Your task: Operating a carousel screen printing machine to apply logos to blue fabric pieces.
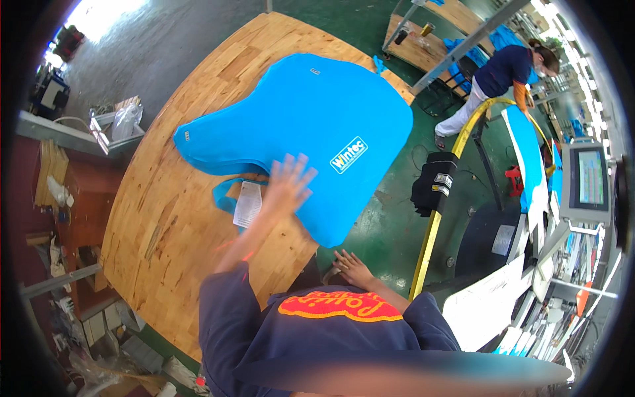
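Observation:
A bright blue, saddle-shaped fabric piece with a white printed logo lies flat on the wooden table, reaching over its right edge. My left hand, motion-blurred with fingers spread, is on or just above the lower middle of the blue fabric. A white paper tag and a blue strap lie beside that forearm. My right hand, fingers apart, is low at the table's near right edge, below the fabric's lower corner; whether it touches anything is unclear.
A person in a dark top bends at a yellow curved rail on the right, where black cloth hangs. A screen panel stands far right. A wooden shelf unit is behind, and a metal-framed bench is at left.

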A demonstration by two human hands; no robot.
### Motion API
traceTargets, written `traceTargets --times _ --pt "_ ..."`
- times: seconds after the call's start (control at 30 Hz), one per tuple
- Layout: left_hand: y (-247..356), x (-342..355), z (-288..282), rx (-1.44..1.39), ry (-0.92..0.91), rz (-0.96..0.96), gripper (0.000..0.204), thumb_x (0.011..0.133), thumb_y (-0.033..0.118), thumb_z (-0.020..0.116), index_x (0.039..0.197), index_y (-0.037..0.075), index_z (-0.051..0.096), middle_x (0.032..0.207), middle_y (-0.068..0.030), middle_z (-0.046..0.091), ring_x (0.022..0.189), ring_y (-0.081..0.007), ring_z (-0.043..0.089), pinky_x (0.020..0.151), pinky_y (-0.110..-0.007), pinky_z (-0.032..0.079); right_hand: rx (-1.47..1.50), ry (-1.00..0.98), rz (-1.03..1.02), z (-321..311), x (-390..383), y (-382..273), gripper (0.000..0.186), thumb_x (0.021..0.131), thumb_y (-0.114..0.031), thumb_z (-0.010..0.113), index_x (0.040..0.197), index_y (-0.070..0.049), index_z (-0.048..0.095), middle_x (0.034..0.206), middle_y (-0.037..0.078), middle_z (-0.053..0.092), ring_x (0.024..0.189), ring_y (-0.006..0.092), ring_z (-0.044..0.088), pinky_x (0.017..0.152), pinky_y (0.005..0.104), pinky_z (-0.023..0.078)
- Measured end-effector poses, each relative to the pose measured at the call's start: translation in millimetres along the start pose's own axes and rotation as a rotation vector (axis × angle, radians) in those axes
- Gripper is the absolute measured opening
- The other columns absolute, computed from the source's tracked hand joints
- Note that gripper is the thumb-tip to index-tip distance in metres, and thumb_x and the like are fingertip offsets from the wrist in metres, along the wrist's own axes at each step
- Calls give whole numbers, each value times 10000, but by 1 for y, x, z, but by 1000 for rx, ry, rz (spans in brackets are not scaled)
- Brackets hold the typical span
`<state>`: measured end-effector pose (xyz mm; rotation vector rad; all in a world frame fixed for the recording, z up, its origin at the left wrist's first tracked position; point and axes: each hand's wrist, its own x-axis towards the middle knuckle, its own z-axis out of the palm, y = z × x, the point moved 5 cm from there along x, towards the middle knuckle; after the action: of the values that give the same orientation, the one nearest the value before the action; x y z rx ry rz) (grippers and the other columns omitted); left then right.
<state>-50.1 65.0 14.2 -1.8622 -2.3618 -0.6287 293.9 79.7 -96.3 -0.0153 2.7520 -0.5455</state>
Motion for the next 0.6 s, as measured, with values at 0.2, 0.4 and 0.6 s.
traceTargets --times 0.2,0.4,0.6 --pt "165 -57 77 29 -318 474 493 842 434 588 1251 159 614 1456 -180 398 1403 -380 247 1133 -569 174 175 -10 396 46 -66 3 397 897 -244 554 1276 -123 562 1535 130 277 1259 330 491 997 447 437" --pt "225 -177 134 -344 -760 598 328 903 374 531 1076 130 666 949 -96 680 966 -280 635 953 -490 414 328 185 648 116 -137 -15 338 893 -318 559 1188 -156 590 1290 146 541 1005 334 627 850 466 505" --pt "210 -205 63 -239 -433 443 374 909 335 551 1225 141 601 1406 -172 437 1315 -393 372 1077 -555 278 878 450 901 223 -227 -71 367 912 -377 535 1058 -61 653 1021 181 670 929 381 640 815 447 510"
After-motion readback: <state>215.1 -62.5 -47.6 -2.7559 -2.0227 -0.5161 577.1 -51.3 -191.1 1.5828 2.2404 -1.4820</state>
